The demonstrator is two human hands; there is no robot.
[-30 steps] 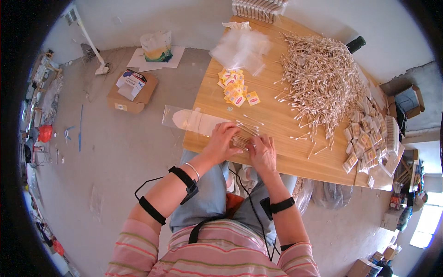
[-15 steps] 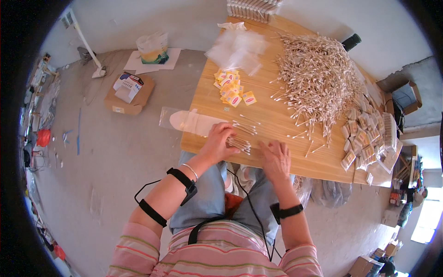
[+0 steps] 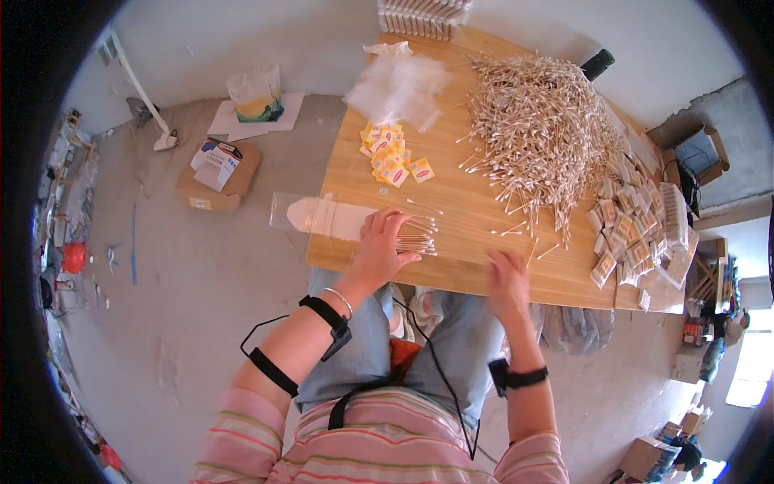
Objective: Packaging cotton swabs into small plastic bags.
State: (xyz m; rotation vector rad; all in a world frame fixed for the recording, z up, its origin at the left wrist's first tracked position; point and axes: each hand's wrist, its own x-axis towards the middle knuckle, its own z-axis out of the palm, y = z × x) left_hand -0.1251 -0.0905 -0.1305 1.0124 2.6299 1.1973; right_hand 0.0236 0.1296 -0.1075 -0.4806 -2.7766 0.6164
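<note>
My left hand (image 3: 380,252) is closed around a small bundle of cotton swabs (image 3: 419,244) at the table's near edge; their white tips point right. A few loose swabs (image 3: 425,216) lie just beyond those fingers. Left of that hand, a clear plastic sleeve with a pale rounded insert (image 3: 310,216) overhangs the table's left edge. My right hand (image 3: 509,282) is over the near edge, its fingers bent and smeared by motion; whether they hold anything I cannot make out. Two single swabs (image 3: 548,251) are just right of it, below a large heap of swabs (image 3: 540,121).
Yellow packets (image 3: 393,155) and thin clear bags (image 3: 399,89) lie on the wooden table (image 3: 459,270)'s left half. Small filled packs (image 3: 633,226) are piled at its right end. Wrapped bundles (image 3: 423,20) stand at the back. A cardboard box (image 3: 218,181) sits on the floor.
My right hand has moved right, away from the bundle, and its fingers have bent. My left hand keeps the bundle, now turned more level. The whole view has shifted slightly.
</note>
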